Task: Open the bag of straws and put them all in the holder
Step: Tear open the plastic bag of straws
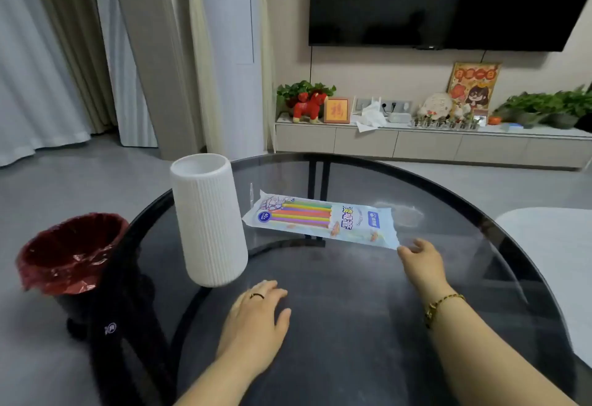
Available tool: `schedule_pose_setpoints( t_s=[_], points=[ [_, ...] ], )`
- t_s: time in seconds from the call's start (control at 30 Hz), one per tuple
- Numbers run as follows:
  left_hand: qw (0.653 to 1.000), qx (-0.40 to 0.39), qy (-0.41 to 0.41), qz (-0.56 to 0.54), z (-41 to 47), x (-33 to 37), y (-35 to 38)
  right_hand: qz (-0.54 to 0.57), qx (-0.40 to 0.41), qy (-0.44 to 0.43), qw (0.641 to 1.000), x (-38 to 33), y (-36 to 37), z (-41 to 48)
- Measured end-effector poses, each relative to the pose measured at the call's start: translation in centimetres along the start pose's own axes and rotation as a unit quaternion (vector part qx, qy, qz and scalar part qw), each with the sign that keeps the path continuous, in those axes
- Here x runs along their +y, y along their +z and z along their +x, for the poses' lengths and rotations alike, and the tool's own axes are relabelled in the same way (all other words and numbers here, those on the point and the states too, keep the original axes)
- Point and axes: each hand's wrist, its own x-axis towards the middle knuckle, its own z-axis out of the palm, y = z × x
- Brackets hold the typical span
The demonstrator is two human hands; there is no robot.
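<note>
A sealed clear bag of coloured straws lies flat on the round dark glass table, past its middle. A tall white ribbed holder stands upright to the left of the bag, nothing visible inside it. My right hand reaches to the bag's near right corner, fingertips at its edge; whether they pinch it I cannot tell. My left hand rests palm down on the glass, in front of the holder, holding nothing.
A bin lined with a red bag stands on the floor left of the table. A grey cushion or seat sits to the right. A low TV cabinet runs along the far wall.
</note>
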Motion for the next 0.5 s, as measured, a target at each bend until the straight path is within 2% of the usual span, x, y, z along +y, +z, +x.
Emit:
schedule_pose_setpoints(
  t_s=[0.13, 0.23, 0.3, 0.4, 0.5],
  points=[
    [0.999, 0.03, 0.02, 0.027, 0.7, -0.3, 0.7, -0.007, 0.02, 0.03, 0.999, -0.5, 1.1, 2.6],
    [0.998, 0.037, 0.027, 0.035, 1.0, -0.4, 1.1, -0.111, 0.021, 0.049, 0.992, -0.8, 2.2, 3.4],
    [0.998, 0.052, 0.032, 0.031, 1.2, -0.6, 1.4, -0.127, 0.025, 0.046, 0.991, -1.1, 2.5, 3.7],
    [0.998, 0.049, 0.037, 0.031, 1.3, -0.7, 1.5, -0.098, 0.004, 0.032, 0.995, -1.0, 2.3, 3.6],
    [0.997, 0.06, 0.039, 0.029, 1.4, -0.7, 1.4, 0.007, -0.011, 0.021, 1.0, -0.5, 0.8, 2.6]
  ],
)
